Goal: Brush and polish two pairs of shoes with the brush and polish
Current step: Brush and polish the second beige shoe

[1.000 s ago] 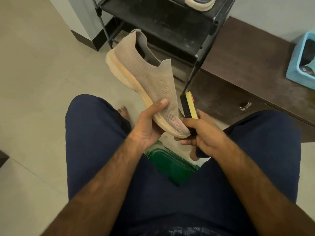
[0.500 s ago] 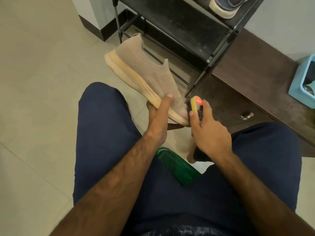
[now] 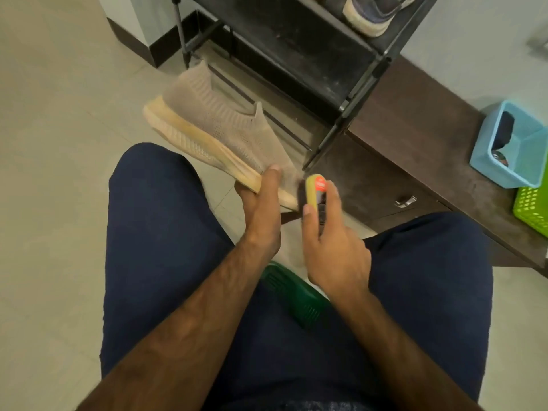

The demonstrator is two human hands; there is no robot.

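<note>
A beige knit slip-on shoe (image 3: 216,130) with a pale orange sole is held in the air above my knees, heel pointing away to the left. My left hand (image 3: 264,200) grips its toe end, thumb on the upper and fingers under the sole. My right hand (image 3: 329,241) holds a yellow-backed brush (image 3: 315,188) with a red label, its bristles against the toe of the shoe. The toe tip is blurred and partly hidden by the brush.
A black shoe rack (image 3: 311,48) stands just ahead, with a dark sneaker (image 3: 376,13) on an upper shelf. A dark wooden cabinet (image 3: 415,134) on the right carries a blue basket (image 3: 513,146) and a green basket (image 3: 533,206). A green stool (image 3: 296,298) shows between my legs.
The shoe has tipped lower and flatter. My right hand turned the brush from bristles-sideways to its yellow back facing up and brought it onto the toe.
</note>
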